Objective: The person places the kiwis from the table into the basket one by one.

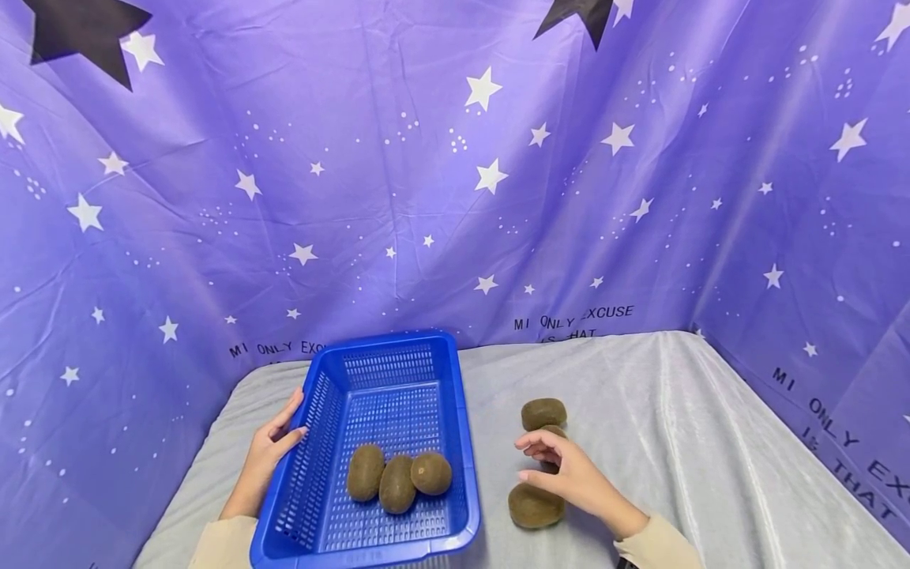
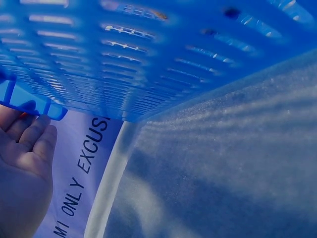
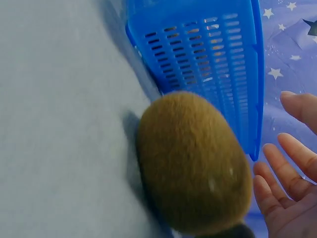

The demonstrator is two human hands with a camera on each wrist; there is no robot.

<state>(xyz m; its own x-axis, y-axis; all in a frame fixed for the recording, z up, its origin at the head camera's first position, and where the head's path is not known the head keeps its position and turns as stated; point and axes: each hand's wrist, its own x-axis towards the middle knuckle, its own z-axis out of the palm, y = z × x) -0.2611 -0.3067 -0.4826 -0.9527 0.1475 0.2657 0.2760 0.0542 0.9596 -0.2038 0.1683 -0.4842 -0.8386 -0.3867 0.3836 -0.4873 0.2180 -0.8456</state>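
Observation:
A blue plastic basket [image 1: 465,442] stands on the cloth, with three brown fuzzy kiwis, one of them a kiwi [image 1: 366,472] at the left, lying in its near half. My left hand [image 1: 266,450] holds the basket's left rim, thumb on top; the left wrist view has the fingers [image 2: 43,144] at the rim. To the basket's right, my right hand [image 1: 569,474] hovers over more kiwis, its fingers loosely bent and nothing between them. A far kiwi [image 1: 543,414] and a near kiwi [image 1: 535,506] show; another between them is mostly hidden by the hand.
A pale grey cloth [image 1: 640,411] covers the table. Purple star-printed curtains [image 1: 398,197] hang behind and at both sides, close to the table's edges. The basket's far end stands near the back curtain.

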